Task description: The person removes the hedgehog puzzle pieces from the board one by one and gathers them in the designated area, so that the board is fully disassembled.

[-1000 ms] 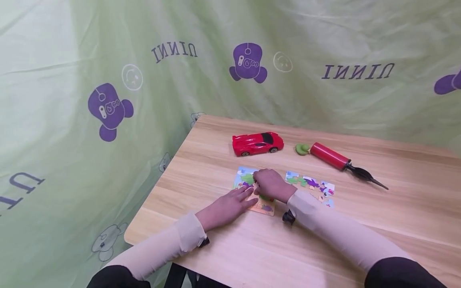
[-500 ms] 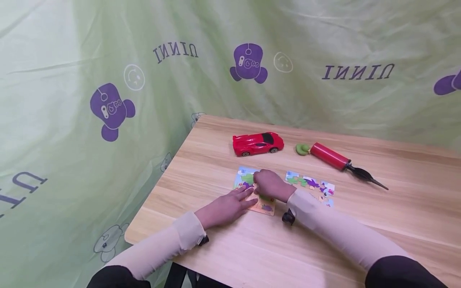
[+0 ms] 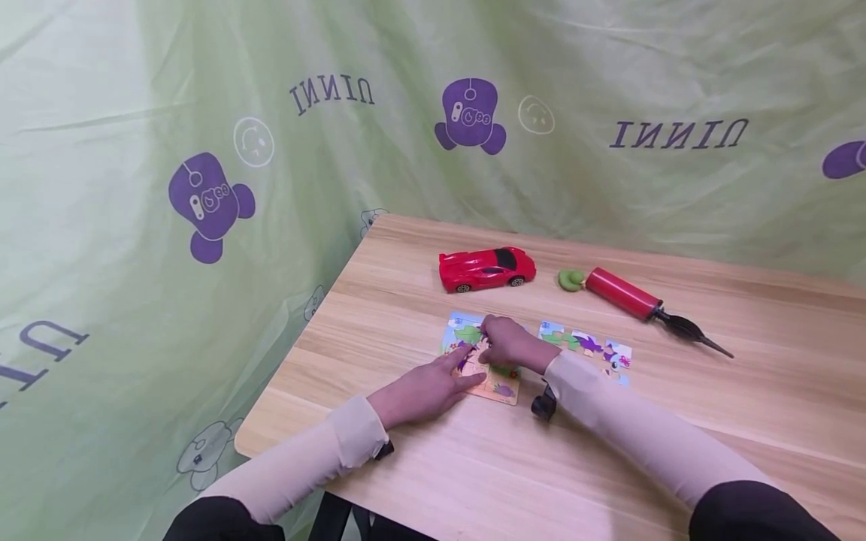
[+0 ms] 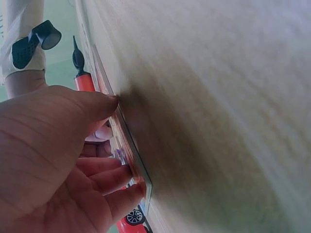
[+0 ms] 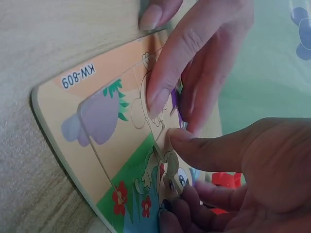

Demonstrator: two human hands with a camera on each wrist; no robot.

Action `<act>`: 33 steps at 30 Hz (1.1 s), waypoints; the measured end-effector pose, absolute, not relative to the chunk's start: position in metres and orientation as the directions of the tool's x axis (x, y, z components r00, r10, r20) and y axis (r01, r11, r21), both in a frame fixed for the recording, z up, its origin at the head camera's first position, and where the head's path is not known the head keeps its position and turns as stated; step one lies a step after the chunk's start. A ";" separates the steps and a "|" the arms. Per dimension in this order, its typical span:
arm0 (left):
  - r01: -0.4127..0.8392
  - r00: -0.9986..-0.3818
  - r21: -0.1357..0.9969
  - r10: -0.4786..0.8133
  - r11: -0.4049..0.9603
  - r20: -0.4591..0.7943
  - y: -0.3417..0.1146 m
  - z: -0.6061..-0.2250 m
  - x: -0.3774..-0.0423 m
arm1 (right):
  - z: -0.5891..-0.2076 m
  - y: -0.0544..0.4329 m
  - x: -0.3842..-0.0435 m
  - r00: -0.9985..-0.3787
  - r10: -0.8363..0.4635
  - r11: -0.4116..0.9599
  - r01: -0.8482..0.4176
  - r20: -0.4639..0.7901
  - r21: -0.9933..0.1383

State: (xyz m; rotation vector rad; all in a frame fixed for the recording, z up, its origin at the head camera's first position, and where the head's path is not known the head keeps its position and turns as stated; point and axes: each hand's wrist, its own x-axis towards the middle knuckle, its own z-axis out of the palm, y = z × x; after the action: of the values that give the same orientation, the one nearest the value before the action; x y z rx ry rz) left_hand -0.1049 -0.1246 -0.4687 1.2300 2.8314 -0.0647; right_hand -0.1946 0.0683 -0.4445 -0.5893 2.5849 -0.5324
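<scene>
A jigsaw puzzle board (image 3: 504,392) with a cartoon picture lies flat on the table, printed KW-809 at one corner in the right wrist view. My left hand (image 3: 422,387) rests on its near left part, fingers spread and fairly straight. In the left wrist view the left thumb (image 4: 99,104) lies along the board's edge. My right hand (image 3: 516,346) bends over the board's middle, thumb and fingers pinching a puzzle piece (image 5: 171,165) beside a cartoon face. Much of that piece is hidden by the fingers (image 5: 182,208).
Loose puzzle pieces (image 3: 587,343) lie right of the board. Behind stand a red toy car (image 3: 487,269) and a red hand pump (image 3: 624,293) with a black nozzle end, a green curled object (image 3: 570,280) at its other end. A printed green curtain (image 3: 379,165) hangs behind the table (image 3: 325,368).
The left fingers have shifted slightly on the board, uncovering more of its picture. The right hand stays over the same spot, its fingers slightly moved. The head view has shifted a little.
</scene>
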 end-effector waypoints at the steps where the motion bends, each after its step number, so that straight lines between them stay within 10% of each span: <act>1: 0.728 -0.684 -0.016 0.726 0.685 -0.068 -0.124 -0.469 -0.105 | -0.444 0.068 -0.195 -0.818 -0.474 0.837 -0.303 -0.326 -0.457; 20: 0.709 -0.697 0.020 0.705 0.705 -0.130 -0.122 -0.471 -0.107 | -0.421 0.128 -0.222 -0.890 -0.423 0.673 -0.183 -0.170 -0.717; 33: 0.709 -0.693 0.023 0.703 0.705 -0.158 -0.122 -0.470 -0.108 | -0.410 0.217 -0.202 -0.899 -0.411 0.725 -0.221 -0.152 -0.653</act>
State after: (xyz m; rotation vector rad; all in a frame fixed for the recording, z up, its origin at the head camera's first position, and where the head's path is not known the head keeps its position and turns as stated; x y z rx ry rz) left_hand -0.1078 -0.1219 -0.4699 1.1494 2.7552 -0.0595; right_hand -0.2024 0.2169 -0.4100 -0.4963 2.6433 -0.9470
